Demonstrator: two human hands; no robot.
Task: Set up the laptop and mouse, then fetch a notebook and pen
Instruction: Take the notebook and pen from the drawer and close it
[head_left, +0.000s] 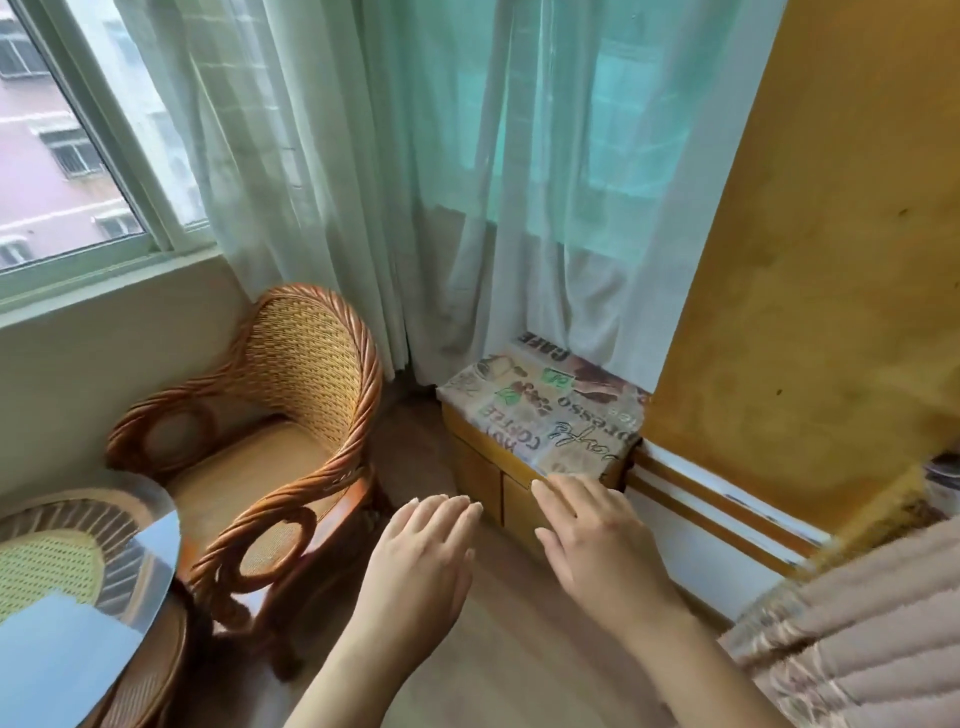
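Logging what I can see from the head view, item by item.

Left hand (423, 556): flat, fingers together and extended, palm down, holding nothing. It hangs in the air over the wooden floor (519, 649).

Right hand (589, 535): likewise spread and empty, just beside the left one, fingertips (543, 491) at the front edge of the low cabinet (493, 478). I cannot tell whether they touch it.

Low cabinet: directly ahead of both hands, two drawer fronts below, a coffee-print cushion (545, 410) on top. I judge the hands are held out towards it because a drawer may hold what is wanted, though that is a guess.

Wicker armchair (270, 447): to the left of the left hand, seat bare.

Glass-topped table (78, 597): further left and nearer me, only its edge in view, a pale reflection on it.

Sheer curtains (467, 182): beyond the hands, hanging to the cushion.

Fringed fabric (857, 623): to the right of the right hand.

Laptop, mouse, notebook, pen: none in view anywhere. I cannot say where they are; I judge the search for them is under way.
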